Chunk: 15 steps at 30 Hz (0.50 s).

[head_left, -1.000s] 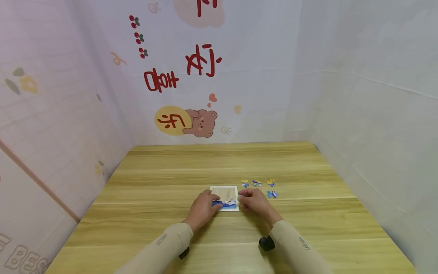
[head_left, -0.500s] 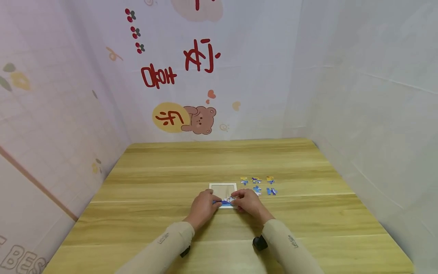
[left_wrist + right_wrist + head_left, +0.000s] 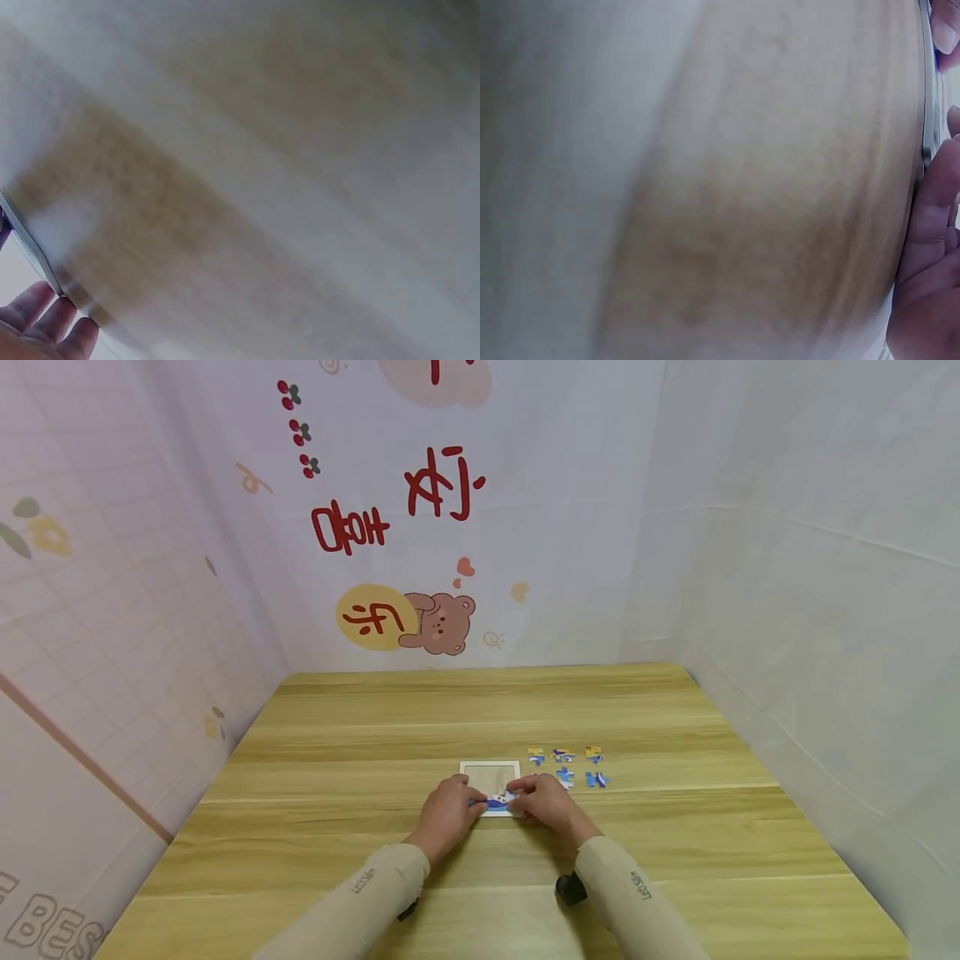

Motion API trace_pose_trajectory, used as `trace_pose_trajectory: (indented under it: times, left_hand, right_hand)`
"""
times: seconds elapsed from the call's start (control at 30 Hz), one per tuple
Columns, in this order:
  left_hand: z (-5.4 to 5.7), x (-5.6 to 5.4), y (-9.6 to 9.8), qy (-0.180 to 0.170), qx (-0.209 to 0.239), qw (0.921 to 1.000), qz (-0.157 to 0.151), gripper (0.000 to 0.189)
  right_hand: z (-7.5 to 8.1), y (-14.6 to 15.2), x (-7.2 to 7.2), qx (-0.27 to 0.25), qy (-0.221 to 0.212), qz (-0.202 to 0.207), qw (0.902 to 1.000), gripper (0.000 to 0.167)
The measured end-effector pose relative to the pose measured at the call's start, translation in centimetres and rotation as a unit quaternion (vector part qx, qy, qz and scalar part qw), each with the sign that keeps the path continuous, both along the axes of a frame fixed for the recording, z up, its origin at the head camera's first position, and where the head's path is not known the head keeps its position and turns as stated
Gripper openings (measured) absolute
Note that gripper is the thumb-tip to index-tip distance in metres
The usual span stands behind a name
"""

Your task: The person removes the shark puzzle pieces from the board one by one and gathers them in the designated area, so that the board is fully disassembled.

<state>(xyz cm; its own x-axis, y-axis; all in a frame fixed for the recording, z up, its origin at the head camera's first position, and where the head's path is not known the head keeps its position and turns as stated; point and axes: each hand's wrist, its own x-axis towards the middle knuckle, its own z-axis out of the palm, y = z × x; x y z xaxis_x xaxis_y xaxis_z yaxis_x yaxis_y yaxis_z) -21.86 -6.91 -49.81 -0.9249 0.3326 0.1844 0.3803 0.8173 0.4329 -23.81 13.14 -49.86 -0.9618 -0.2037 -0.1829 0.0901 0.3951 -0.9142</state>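
Note:
In the head view, a small white-edged puzzle frame [image 3: 490, 764] lies flat on the table with blue and white pieces [image 3: 497, 803] along its near side. My left hand [image 3: 447, 810] holds the frame at its left side, thumb and forefinger reaching over the near pieces. At the right side, my right hand [image 3: 546, 802] has thumb and forefinger spread around a white and blue puzzle piece [image 3: 511, 796] in the near right corner. The hands partly cover this row. Fingertips [image 3: 54, 319] touch the frame's edge [image 3: 28, 244] in the left wrist view.
Several loose puzzle pieces lie right of the frame, among them a yellow and blue piece [image 3: 593, 754] and a blue and white piece [image 3: 597, 780]. The wooden table [image 3: 360, 727] meets printed white cloth walls [image 3: 570, 568] at its back and sides.
My right hand has moved left from the frame's right edge onto the near right pieces, then stayed there. My left hand has kept its place on the frame. The head view has shifted slightly.

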Motion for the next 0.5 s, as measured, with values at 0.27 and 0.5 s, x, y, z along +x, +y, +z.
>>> trace_pose_trajectory:
  times: [0.27, 0.5]
  left_hand:
    - [0.36, 0.18, 0.1, -0.002, 0.003, 1.0, -0.001, 0.015]
    - [0.46, 0.29, 0.18, 0.0, -0.005, 1.0, 0.0, 0.014]
  right_hand:
    - [0.13, -0.04, -0.03, -0.005, -0.01, -0.005, 0.9999, 0.029]
    - [0.44, -0.11, 0.12, 0.018, -0.007, 0.008, 0.9998, 0.032]
